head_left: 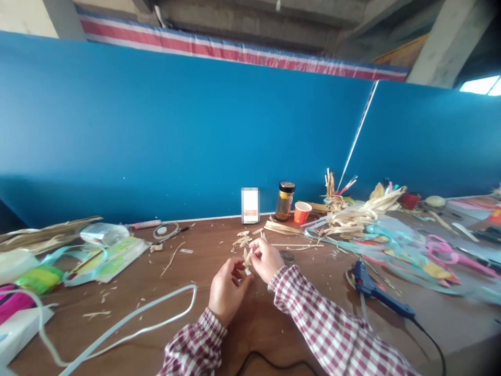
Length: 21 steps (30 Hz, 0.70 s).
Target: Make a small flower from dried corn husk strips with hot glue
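Both hands meet over the middle of the brown table. My left hand (229, 287) is closed, its thumb and fingers pinching a small pale piece of dried husk (247, 259) from the left. From the right, my right hand (266, 259) is closed on the same piece, fingertips against its upper side. The piece looks like a small cluster of pointed husk bits; its lower part is partly hidden by the fingers. Just beyond the hands lies a small pile of cut husk scraps (242, 239).
A blue glue gun (381, 295) with a cord lies to the right, near pink scissors (442, 250) and tangled ribbons. A dark-lidded jar (285, 202) and a paper cup (302, 213) stand by the blue partition (176, 130). A white cable (144, 308) loops at left.
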### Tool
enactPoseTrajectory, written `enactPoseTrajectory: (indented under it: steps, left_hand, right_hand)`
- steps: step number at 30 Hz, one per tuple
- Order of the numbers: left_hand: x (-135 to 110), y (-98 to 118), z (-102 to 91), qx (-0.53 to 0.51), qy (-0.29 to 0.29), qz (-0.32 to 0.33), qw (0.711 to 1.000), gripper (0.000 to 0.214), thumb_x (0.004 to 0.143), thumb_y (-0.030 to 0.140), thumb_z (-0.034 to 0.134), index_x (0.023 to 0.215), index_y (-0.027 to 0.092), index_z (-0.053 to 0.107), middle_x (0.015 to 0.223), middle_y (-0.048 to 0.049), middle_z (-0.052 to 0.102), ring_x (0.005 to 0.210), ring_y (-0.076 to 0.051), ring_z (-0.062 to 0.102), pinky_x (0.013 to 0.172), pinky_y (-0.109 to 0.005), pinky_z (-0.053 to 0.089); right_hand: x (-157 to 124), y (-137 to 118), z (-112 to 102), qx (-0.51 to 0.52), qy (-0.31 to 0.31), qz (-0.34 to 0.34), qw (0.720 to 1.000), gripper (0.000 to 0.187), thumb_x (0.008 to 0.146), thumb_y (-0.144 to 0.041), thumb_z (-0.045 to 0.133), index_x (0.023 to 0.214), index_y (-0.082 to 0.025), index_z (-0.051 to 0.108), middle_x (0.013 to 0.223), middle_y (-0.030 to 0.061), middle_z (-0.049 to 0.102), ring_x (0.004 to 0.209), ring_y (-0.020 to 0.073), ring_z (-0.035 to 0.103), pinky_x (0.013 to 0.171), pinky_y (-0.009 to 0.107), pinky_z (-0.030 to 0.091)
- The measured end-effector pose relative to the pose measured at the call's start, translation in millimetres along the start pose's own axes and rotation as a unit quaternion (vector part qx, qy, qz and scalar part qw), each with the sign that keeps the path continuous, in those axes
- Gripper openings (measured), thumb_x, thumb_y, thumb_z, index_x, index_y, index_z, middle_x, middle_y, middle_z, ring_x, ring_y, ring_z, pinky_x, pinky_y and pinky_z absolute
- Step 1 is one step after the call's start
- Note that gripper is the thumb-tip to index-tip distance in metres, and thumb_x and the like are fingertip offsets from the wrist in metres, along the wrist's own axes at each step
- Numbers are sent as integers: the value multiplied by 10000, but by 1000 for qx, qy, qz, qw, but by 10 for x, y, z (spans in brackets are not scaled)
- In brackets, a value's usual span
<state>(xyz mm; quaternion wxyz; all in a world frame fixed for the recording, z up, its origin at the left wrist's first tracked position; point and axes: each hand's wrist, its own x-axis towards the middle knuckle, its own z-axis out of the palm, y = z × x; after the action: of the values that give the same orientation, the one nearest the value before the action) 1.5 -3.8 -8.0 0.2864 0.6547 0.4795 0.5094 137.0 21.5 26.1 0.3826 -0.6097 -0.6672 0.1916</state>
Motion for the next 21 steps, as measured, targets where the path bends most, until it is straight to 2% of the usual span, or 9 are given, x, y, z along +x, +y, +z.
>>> enactPoseTrajectory:
  steps: [4,7,11,17,21]
  left_hand:
    - [-14,7,6,-9,2,-3,1000,157,680,261,618,829,215,632,714,-26,627,571,-153,550,535,-250,437]
    - [-9,2,2,24,-5,26,999,78,700,241,588,740,218,651,692,-35,627,572,-160,543,560,-259,430]
    - [1,2,-18,50,4,45,998,117,705,227,584,780,230,674,709,-45,650,608,-180,556,600,-272,423]
    - [-5,12,-43,105,0,54,993,115,733,248,569,736,233,683,689,-45,659,620,-188,565,601,-274,401]
    - [1,-20,-31,90,19,35,995,118,732,272,577,711,215,677,670,-38,649,599,-171,556,588,-266,406]
  right_hand:
    - [10,57,15,3,-18,10,1000,209,715,-169,567,922,-200,559,625,-20,623,611,143,586,610,256,415]
    - [0,62,26,1,-24,9,1000,219,716,-171,565,933,-196,558,626,-19,620,609,141,580,616,258,412]
    - [-8,49,33,2,-16,16,1000,224,709,-159,551,931,-190,559,623,-16,617,613,141,577,630,261,413]
    - [13,75,22,15,-18,32,999,233,693,-155,572,926,-174,564,613,-14,618,617,144,576,635,265,419]
    - [13,128,29,36,-16,26,999,178,750,-259,570,909,-178,570,620,-10,619,600,137,579,613,260,425]
